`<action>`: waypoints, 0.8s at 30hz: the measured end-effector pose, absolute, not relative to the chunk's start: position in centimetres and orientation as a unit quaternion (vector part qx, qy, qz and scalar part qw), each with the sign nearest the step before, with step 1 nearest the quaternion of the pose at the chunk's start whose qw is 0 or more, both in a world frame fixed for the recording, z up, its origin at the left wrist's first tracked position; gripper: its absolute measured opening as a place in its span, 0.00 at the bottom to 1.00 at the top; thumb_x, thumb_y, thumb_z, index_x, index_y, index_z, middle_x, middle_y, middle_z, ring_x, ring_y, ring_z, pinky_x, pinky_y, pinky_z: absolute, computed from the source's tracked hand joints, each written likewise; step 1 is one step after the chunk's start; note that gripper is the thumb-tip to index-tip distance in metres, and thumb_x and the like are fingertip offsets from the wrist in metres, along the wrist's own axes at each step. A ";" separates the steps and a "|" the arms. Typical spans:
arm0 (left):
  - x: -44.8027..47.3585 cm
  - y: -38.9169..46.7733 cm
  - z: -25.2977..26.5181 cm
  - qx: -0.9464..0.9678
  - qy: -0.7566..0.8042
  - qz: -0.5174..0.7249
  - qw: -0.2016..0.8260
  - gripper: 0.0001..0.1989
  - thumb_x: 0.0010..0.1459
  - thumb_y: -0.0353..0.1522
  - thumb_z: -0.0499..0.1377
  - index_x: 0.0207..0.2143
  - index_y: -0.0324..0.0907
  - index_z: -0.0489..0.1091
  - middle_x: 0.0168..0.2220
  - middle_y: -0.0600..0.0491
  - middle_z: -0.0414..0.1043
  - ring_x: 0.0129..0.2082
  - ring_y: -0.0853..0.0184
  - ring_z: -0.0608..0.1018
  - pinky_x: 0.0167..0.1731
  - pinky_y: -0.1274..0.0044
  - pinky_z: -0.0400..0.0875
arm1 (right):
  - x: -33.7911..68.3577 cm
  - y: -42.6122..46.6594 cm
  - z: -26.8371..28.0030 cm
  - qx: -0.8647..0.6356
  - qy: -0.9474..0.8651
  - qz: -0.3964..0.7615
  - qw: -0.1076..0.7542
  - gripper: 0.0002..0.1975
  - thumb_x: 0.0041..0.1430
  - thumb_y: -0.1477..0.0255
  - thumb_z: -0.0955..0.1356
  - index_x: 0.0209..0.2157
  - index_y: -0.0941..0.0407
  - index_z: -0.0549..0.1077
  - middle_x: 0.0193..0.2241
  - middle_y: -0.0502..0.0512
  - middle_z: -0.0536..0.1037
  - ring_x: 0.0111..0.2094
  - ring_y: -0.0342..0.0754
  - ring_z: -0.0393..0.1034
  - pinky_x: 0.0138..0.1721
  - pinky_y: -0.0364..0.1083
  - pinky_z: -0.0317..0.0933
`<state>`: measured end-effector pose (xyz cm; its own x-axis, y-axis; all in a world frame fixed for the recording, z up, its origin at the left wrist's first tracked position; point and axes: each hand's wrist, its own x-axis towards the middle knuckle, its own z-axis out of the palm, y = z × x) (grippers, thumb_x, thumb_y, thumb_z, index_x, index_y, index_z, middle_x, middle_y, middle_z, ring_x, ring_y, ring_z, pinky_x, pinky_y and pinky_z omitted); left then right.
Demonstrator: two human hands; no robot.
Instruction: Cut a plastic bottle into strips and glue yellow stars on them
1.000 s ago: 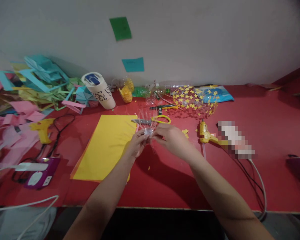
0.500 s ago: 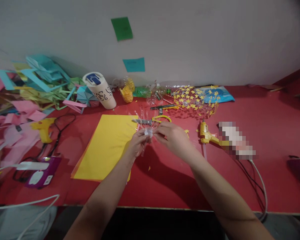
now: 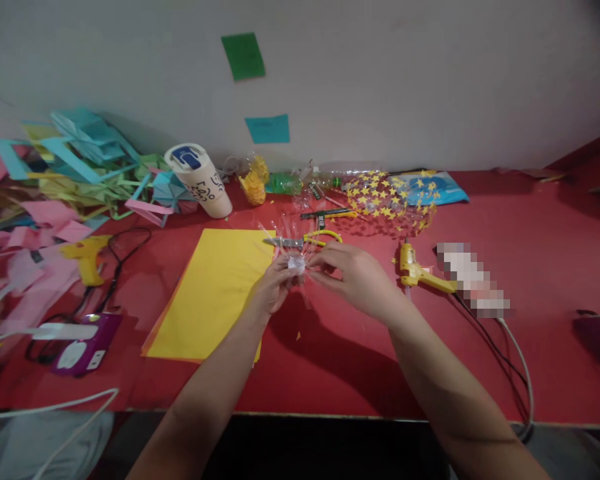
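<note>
My left hand (image 3: 274, 283) is closed around the edge of a clear plastic bottle piece (image 3: 296, 265), whose thin cut strips fan outward. At its right side my right hand (image 3: 353, 270) pinches with thumb and forefinger, seemingly at one of the strips; the tiny contact spot is hard to make out. Just beyond the piece lie scissors (image 3: 325, 238) with yellow handles, partly behind the strips. A stack of yellow paper (image 3: 207, 293) is on the red table to the left, under my left forearm.
Glue guns lie at right (image 3: 414, 270) and left (image 3: 87, 260). A white tumbler (image 3: 200, 181), a plastic piece with yellow stars (image 3: 380, 195), a utility knife (image 3: 330, 214) and a green bottle (image 3: 286, 183) line the back. Folded paper (image 3: 87, 150) heaps left, near a purple power strip (image 3: 87, 343).
My right hand has shifted slightly to the right, and its fingers have spread a little. The strips have changed angle slightly. My left hand stays in about the same place.
</note>
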<state>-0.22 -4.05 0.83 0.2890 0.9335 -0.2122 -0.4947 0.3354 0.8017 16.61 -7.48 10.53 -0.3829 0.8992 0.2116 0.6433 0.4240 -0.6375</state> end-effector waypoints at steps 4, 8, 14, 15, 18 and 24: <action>-0.2 -4.0 0.9 0.314 0.358 0.478 0.739 0.17 0.37 0.29 0.67 0.34 0.39 0.71 0.24 0.57 0.71 0.22 0.74 0.71 0.24 0.82 0.67 | 17.6 -7.3 10.9 -0.479 -0.790 0.233 0.304 0.06 0.60 0.74 0.66 0.31 0.56 0.75 0.30 0.53 0.76 0.32 0.44 0.68 0.34 0.44 0.59; -0.3 -4.1 1.2 0.326 0.361 0.468 0.738 0.17 0.37 0.31 0.66 0.34 0.37 0.73 0.26 0.54 0.74 0.20 0.75 0.70 0.21 0.81 0.65 | 18.1 -7.0 10.7 -0.490 -0.773 0.226 0.334 0.07 0.60 0.74 0.65 0.30 0.55 0.74 0.31 0.53 0.77 0.33 0.44 0.70 0.35 0.44 0.60; -0.4 -4.2 1.3 0.317 0.365 0.465 0.742 0.16 0.37 0.31 0.65 0.33 0.37 0.74 0.25 0.54 0.75 0.19 0.75 0.70 0.20 0.82 0.65 | 17.3 -6.8 10.1 -0.481 -0.770 0.230 0.350 0.06 0.60 0.75 0.65 0.31 0.56 0.74 0.31 0.53 0.76 0.33 0.44 0.69 0.36 0.44 0.61; -0.3 -4.2 1.2 0.313 0.367 0.464 0.743 0.16 0.37 0.31 0.65 0.33 0.37 0.74 0.23 0.54 0.74 0.19 0.75 0.70 0.20 0.82 0.65 | 17.1 -6.8 10.0 -0.483 -0.768 0.229 0.353 0.06 0.60 0.75 0.65 0.32 0.56 0.74 0.31 0.53 0.76 0.33 0.44 0.69 0.35 0.44 0.61; -0.3 -4.2 1.0 0.316 0.362 0.463 0.745 0.16 0.36 0.32 0.65 0.31 0.37 0.74 0.20 0.56 0.71 0.18 0.75 0.70 0.19 0.82 0.64 | 16.9 -6.8 9.7 -0.489 -0.758 0.234 0.362 0.05 0.60 0.74 0.65 0.33 0.56 0.74 0.31 0.53 0.76 0.32 0.44 0.69 0.34 0.43 0.61; -0.3 -4.2 1.0 0.331 0.344 0.448 0.756 0.14 0.37 0.32 0.66 0.29 0.37 0.75 0.19 0.55 0.71 0.18 0.74 0.71 0.19 0.82 0.64 | 16.3 -6.9 9.5 -0.520 -0.741 0.260 0.337 0.07 0.58 0.74 0.67 0.40 0.57 0.73 0.34 0.54 0.76 0.31 0.43 0.68 0.34 0.44 0.61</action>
